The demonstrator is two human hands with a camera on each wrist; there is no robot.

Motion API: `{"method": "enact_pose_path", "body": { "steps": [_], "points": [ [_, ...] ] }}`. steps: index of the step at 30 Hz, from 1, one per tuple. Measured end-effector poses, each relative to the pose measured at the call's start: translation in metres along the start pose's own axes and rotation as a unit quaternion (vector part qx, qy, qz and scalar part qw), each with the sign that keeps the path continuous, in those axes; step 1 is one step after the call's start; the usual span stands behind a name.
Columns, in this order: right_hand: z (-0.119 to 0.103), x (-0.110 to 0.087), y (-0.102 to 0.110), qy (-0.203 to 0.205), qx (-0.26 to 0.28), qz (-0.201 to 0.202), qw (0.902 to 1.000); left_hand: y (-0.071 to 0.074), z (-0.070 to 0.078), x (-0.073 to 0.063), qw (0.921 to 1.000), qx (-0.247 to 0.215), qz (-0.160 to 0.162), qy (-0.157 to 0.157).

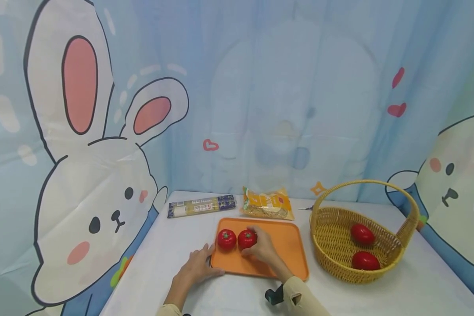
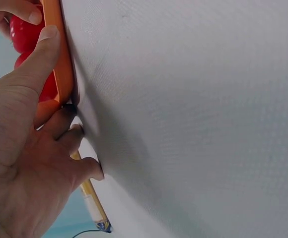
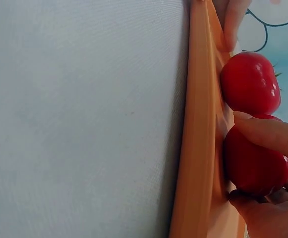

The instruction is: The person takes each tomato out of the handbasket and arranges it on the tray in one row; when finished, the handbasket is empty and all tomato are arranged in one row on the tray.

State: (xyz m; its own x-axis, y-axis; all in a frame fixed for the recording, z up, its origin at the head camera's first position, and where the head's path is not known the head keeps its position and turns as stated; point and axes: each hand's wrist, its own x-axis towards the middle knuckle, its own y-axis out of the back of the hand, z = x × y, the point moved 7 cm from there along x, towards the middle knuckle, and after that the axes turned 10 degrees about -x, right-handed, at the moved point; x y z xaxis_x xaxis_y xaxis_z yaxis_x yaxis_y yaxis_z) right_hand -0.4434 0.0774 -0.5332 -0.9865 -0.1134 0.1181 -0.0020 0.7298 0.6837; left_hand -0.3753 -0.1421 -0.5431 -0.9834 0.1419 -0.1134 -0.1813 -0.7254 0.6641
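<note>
On the orange tray (image 1: 286, 245), head view, the right hand (image 1: 263, 248) pinches one tomato (image 1: 245, 240) beside a second tomato (image 1: 226, 240); the left hand (image 1: 199, 264) grips the tray's corner. Left wrist: stiff-looking rim. Right wrist: glossy skin, probably firm, slippery; hold the widest sides.

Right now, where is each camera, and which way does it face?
Head: on the head, facing forward, down at tray and basket; left hand, right hand show.
Left wrist: on that wrist, facing table and tray; left hand, right fingers show.
Right wrist: on that wrist, facing tray and tomatoes; right hand, left fingers show.
Both wrist views share tray and tomatoes.
</note>
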Motion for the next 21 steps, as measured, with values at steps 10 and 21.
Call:
{"method": "enact_pose_path", "body": {
  "steps": [10, 21],
  "points": [
    [-0.004, -0.003, 0.008, 0.024, 0.007, -0.015, 0.9996, -0.001, -0.001, 0.0, 0.9999, -0.005, -0.001, 0.01],
    [-0.048, -0.031, 0.099, 0.152, 0.019, -0.043, 0.9873, 0.001, 0.002, -0.003, 0.9999, -0.011, -0.001, 0.011]
  ]
}}
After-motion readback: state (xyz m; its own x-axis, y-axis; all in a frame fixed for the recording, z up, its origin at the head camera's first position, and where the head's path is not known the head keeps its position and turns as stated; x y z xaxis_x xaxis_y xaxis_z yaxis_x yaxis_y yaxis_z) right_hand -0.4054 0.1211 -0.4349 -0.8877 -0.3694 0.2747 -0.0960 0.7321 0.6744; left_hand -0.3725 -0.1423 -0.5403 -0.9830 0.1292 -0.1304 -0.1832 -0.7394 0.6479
